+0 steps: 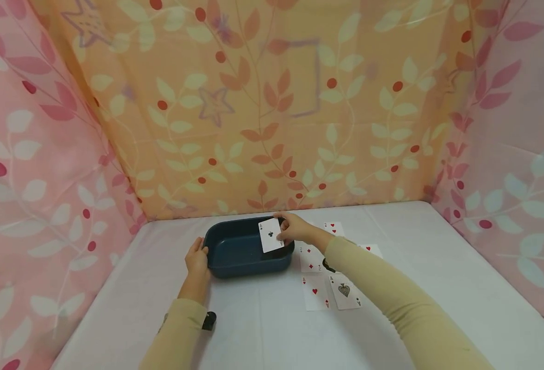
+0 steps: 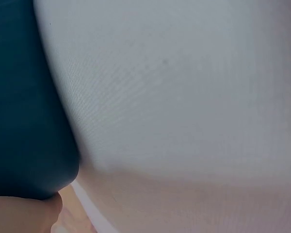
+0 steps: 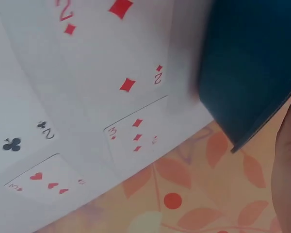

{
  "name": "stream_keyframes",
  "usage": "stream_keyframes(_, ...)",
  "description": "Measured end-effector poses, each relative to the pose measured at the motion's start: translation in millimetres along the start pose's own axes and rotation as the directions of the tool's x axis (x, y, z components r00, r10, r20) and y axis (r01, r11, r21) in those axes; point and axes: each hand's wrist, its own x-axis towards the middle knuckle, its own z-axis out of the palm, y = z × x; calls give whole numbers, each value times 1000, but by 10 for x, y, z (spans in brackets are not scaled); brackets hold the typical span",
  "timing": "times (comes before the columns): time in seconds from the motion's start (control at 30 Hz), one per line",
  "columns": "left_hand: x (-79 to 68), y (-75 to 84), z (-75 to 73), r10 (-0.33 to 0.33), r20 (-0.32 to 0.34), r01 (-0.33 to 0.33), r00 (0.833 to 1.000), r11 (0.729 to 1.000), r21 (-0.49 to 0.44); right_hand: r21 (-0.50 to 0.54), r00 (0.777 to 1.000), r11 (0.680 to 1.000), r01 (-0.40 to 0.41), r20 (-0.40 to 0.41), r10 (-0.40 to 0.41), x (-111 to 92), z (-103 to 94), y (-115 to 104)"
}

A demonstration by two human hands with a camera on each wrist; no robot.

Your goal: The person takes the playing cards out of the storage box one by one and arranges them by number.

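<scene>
A deep blue rectangular tray (image 1: 241, 270) stands on the white-covered table. At its left end my left hand (image 1: 196, 257) grips the wall, thumb near the rim; part of that hand (image 2: 22, 216) shows beside the tray (image 2: 26, 97) in the left wrist view. Over the tray's right end, my right hand (image 1: 295, 228) pinches an ace of clubs (image 1: 268, 241) by its right edge, face up and tilted. In the right wrist view only a piece of that hand (image 3: 288, 165) appears, beside the tray (image 3: 247, 63); the ace is not seen there.
Right of the tray lie face-up cards: two of diamonds (image 1: 310, 259), ace of hearts (image 1: 315, 294), ace of spades (image 1: 346, 298), two of clubs (image 3: 14, 97), three of diamonds (image 3: 140, 138) and three of hearts (image 3: 48, 179). My right sleeve (image 1: 383, 293) hides some. Patterned cloth walls (image 1: 272, 154) enclose the table.
</scene>
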Motion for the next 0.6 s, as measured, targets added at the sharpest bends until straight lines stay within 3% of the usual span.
stream_keyframes(0.2, -13, 2, 2, -3, 2, 3, 1000, 1000, -2, 63, 1000, 998, 7, 19, -8, -146, -137, 12)
stream_keyframes(0.6, 3, 2, -6, -11, -10, 11, 1000, 1000, 21, 95, 999, 995, 23, 22, -25, -450, -356, 23)
